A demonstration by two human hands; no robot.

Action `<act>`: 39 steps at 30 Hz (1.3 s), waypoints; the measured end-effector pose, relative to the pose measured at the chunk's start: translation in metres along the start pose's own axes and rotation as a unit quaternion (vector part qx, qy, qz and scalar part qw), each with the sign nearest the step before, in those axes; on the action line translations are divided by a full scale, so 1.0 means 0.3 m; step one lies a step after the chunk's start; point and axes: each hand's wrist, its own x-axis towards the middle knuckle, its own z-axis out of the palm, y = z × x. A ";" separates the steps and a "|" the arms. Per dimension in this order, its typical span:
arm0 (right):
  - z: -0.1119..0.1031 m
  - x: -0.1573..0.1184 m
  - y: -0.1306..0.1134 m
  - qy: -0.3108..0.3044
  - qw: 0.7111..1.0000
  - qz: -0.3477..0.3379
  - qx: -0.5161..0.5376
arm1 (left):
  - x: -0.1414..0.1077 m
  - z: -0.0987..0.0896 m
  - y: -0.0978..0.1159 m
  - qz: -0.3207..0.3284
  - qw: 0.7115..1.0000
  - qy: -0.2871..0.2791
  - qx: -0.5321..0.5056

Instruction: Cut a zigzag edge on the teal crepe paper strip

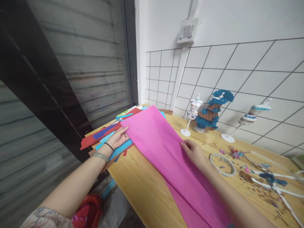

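Observation:
A long sheet of bright pink paper (156, 139), folded lengthwise, stretches from the stack at the table's corner toward me. At its far left edge, my left hand (119, 138) grips the paper, with a black band and a jade-coloured bangle on the wrist. My right hand (193, 152) pinches the sheet's right edge between thumb and fingers. Under the far end and beside my left hand lie coloured sheets, among them red paper (91, 141) and blue paper (123, 147). The sheet's near end runs out of view beneath my right forearm.
Small dress forms on stands, one white (194, 109), one in a blue and brown paper dress (210, 115), one banded (254, 114), stand by the grid-covered wall. A tape roll (222, 165), paper scraps (266, 196) and white strips lie to the right. A dark-framed glass door is left.

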 end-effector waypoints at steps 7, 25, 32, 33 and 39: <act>0.000 0.080 0.082 0.018 0.997 0.069 0.006 | 0.117 0.096 -0.140 -0.053 0.993 -0.105 -0.006; 0.018 0.094 0.128 -0.010 0.991 0.132 0.032 | 0.099 0.180 -0.254 -0.046 0.985 -0.011 0.166; -0.032 0.064 0.067 0.026 0.983 0.143 0.115 | 0.098 0.180 -0.243 -0.056 0.974 0.019 0.217; -0.048 0.047 0.033 0.039 0.981 0.142 0.128 | 0.096 0.182 -0.242 -0.056 0.973 0.019 0.221; -0.186 -0.215 -0.258 0.022 0.944 0.057 0.324 | 0.093 0.190 -0.241 -0.054 0.970 0.015 0.236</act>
